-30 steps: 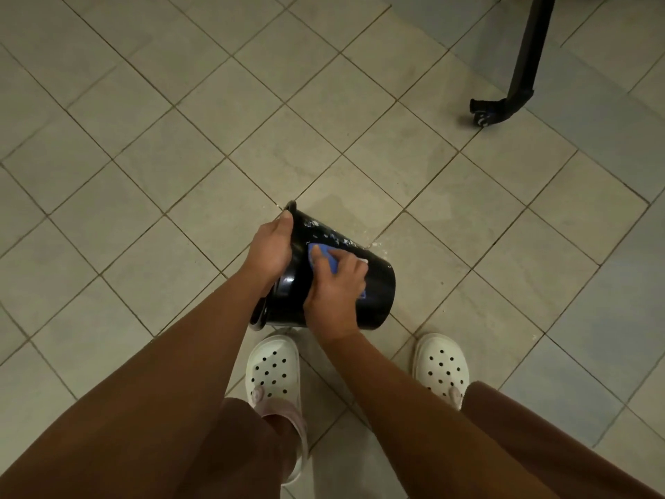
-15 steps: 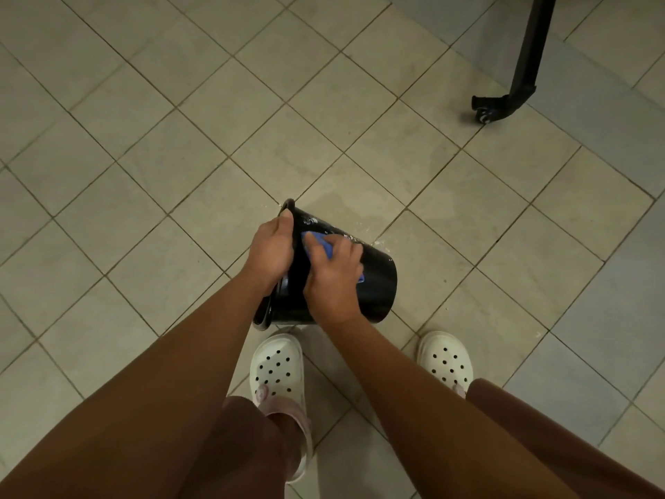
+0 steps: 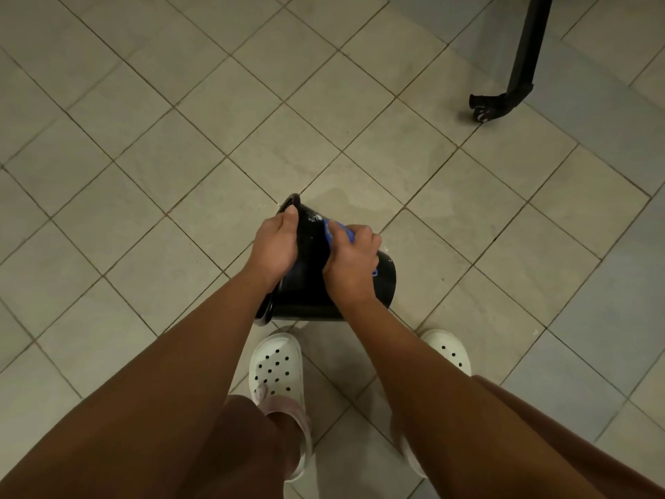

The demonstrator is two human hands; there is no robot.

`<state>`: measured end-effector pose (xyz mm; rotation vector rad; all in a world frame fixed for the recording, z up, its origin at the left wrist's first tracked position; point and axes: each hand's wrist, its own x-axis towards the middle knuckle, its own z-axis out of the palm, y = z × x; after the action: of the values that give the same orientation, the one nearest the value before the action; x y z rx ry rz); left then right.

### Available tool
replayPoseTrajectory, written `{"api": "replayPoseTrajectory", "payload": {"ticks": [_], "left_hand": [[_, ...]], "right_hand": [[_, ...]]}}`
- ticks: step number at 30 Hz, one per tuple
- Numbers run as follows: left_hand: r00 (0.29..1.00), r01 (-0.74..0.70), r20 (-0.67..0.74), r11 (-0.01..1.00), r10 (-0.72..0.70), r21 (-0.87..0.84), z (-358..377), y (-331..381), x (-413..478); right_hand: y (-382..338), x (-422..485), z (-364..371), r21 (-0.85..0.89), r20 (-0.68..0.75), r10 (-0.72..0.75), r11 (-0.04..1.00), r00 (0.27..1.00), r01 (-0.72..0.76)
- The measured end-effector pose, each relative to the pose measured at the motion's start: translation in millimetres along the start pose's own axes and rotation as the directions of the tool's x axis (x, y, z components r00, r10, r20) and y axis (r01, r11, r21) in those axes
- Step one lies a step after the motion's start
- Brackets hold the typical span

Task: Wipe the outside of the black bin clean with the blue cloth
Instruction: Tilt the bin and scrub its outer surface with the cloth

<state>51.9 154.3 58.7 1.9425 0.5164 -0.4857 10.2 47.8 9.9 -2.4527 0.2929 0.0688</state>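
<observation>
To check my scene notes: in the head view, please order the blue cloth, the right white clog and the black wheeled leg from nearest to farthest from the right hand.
1. blue cloth, under the right hand.
2. right white clog, below it.
3. black wheeled leg, far upper right.

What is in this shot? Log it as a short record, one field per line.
bin: black, tipped on its side, held above the tiled floor
left hand: grips the bin's rim
right hand: presses the cloth on the bin's outer wall
cloth: blue, mostly hidden under the fingers
residue: white specks on the wall near the rim
clogs: white, below the bin
</observation>
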Motion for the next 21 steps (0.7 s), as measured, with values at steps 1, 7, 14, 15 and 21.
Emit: {"api": "replayPoseTrajectory", "payload": {"ticks": [1, 7, 14, 15, 21], "left_hand": [[1.000, 0.001, -0.002, 1.000, -0.001, 0.008, 0.4, 0.7, 0.6], [0.998, 0.067, -0.011, 0.998, -0.067, -0.007, -7.5, -2.9, 3.5], [1.000, 0.016, 0.019, 0.998, -0.017, 0.065, 3.5, 2.1, -2.0], [1.000, 0.027, 0.012, 0.997, -0.028, 0.067, 2.4, 1.1, -0.8], [0.997, 0.082, -0.009, 0.996, -0.082, 0.021, -6.1, -3.8, 1.8]], "right_hand": [[0.8, -2.0, -0.6, 0.016, -0.009, 0.030, 0.999, 1.000, -0.030], [-19.1, -34.3, 2.5, 0.089, 0.017, -0.233, 0.969, 0.972, 0.231], [7.5, -8.9, -2.1, 0.020, -0.058, 0.040, 0.999, 0.998, -0.039], [3.7, -20.0, 0.4, 0.027, -0.082, 0.043, 0.999, 0.996, -0.041], [-23.1, -28.7, 5.8, 0.042, -0.001, -0.187, 0.981, 0.982, 0.187]]}}
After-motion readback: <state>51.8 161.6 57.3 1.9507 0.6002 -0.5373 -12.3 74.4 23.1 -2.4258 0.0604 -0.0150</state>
